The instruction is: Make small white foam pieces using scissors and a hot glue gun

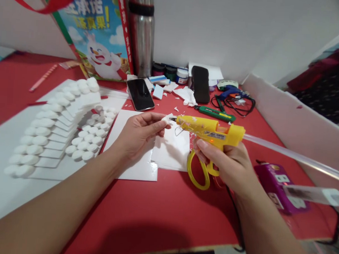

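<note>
My right hand (227, 160) is wrapped round the handle of a yellow hot glue gun (199, 124), with a long clear glue stick (293, 155) jutting from its back. A small light on the gun glows orange. Between thumb and fingers, my left hand (145, 131) pinches a small white piece (167, 118), its exact kind unclear. The gun's metal nozzle meets or nearly touches that piece. Below the hands lie white boards (133, 170). Yellow-handled scissors (197, 177) rest under the gun, partly hidden. To the left stands a white model (52, 139) of stepped cards and round white discs.
At the back are a black phone (141, 95), a dark phone-like object (200, 84), a green utility knife (215, 113), paint jars (182, 76), a steel flask (141, 38) and a printed bag (103, 36). A purple box (281, 188) with a cord sits right. White scraps litter the red table (159, 206).
</note>
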The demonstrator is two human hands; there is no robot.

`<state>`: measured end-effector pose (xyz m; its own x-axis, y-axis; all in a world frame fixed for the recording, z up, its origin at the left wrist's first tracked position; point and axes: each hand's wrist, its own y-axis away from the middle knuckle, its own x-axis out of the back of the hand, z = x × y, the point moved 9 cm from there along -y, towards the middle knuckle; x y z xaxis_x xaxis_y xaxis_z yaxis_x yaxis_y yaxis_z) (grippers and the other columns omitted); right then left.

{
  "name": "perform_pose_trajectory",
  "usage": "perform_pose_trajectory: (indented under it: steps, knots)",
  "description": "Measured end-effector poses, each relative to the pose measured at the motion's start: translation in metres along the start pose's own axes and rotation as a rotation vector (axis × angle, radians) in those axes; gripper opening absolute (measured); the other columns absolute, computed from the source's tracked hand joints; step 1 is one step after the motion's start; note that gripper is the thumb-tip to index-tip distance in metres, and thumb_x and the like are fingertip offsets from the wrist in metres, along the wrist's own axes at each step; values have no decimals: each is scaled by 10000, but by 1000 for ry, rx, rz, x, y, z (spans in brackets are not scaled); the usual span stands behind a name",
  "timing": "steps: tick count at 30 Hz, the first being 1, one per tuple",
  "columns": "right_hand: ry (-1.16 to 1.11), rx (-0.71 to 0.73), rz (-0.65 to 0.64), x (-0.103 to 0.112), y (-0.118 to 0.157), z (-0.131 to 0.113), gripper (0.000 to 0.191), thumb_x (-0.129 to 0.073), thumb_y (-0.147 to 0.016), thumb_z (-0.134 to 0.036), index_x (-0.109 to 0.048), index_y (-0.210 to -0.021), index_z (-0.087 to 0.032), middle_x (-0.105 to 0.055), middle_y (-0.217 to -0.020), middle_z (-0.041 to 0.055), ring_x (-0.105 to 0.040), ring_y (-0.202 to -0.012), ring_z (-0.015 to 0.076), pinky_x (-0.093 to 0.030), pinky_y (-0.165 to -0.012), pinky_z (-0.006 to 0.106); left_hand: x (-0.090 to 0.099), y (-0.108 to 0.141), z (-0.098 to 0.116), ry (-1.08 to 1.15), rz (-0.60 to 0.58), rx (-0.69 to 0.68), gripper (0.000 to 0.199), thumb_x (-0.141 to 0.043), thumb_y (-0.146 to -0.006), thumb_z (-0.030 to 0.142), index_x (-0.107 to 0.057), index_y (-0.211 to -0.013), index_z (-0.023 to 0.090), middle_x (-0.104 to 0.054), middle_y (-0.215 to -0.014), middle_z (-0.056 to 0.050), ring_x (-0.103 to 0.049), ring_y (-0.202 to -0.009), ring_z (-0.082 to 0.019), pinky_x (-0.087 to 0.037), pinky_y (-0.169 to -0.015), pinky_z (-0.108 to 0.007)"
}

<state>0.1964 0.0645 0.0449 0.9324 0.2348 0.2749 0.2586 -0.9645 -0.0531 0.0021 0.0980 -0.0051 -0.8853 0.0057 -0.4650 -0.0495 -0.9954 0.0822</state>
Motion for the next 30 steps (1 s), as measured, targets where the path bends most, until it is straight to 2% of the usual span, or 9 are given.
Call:
perform_pose_trajectory:
  steps: [6, 14, 22, 30]
  knots:
    - [37, 15, 9, 0, 0, 3, 338, -665, -958, -421, -591, -709, -204, -543, -640, -7, -490, -588, 141, -362, -546, 290, 0, 2, 4, -73, 15, -33, 188, -880, -742, 194, -791, -899, 140, -785, -824, -64, -632, -644, -102, -483, -648, -228]
    - [88, 1, 26, 2, 2, 13, 325, -680, -952, -463, -633, -774, -195, -551, -670, -9, -473, -589, 132, -325, -527, 285, 0, 2, 6, -121, -2, -51, 149, -863, -766, 200, -801, -891, 146, -770, -816, -53, -621, -666, -101, -477, -658, -224]
    - [143, 24, 6, -2, 1, 10, 278, -660, -966, -443, -651, -838, -197, -529, -677, -19, -442, -593, 119, -328, -523, 268, 0, 3, 3, -126, -8, -42, 180, -872, -774, 226, -796, -916, 144, -777, -860, -63, -626, -681, -102, -483, -673, -228]
    - [153, 14, 20, -3, 1, 10, 311, -658, -958, -434, -623, -762, -195, -504, -624, -26, -423, -555, 114, -316, -512, 265, 0, 3, 3, -109, 8, -15, 195, -893, -750, 240, -801, -882, 131, -770, -842, -63, -610, -655, -89, -472, -632, -208]
